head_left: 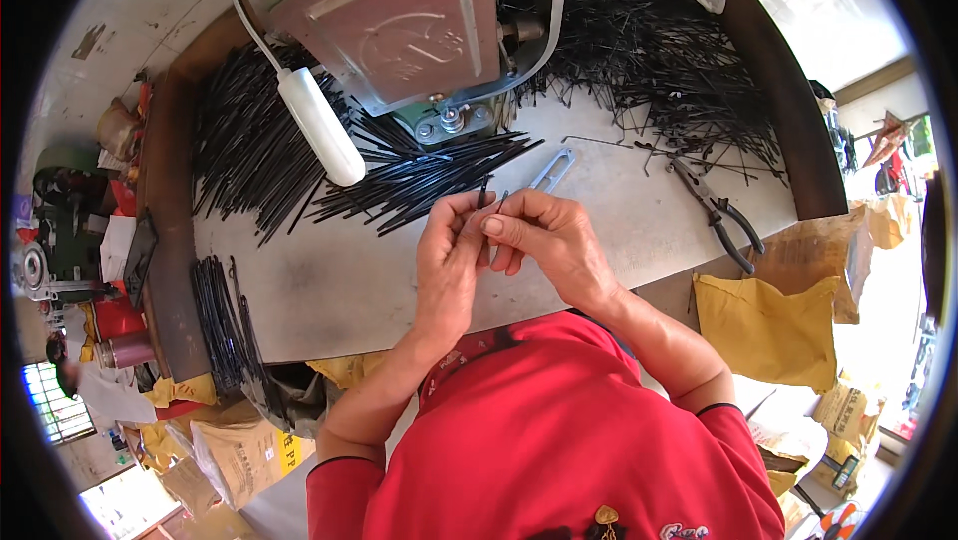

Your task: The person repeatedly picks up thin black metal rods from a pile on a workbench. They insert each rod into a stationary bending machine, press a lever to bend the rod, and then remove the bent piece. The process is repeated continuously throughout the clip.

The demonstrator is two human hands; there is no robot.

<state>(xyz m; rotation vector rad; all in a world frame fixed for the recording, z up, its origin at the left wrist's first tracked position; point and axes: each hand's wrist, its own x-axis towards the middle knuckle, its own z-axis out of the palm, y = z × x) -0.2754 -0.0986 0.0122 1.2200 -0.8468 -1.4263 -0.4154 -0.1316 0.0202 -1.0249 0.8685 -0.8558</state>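
Pale worktop, dark rim; black rods near both hands

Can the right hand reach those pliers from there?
Probably yes. The pliers lie over on the right hand's side, handles uncovered, and nothing seems to block the way, though that hand looks busy.
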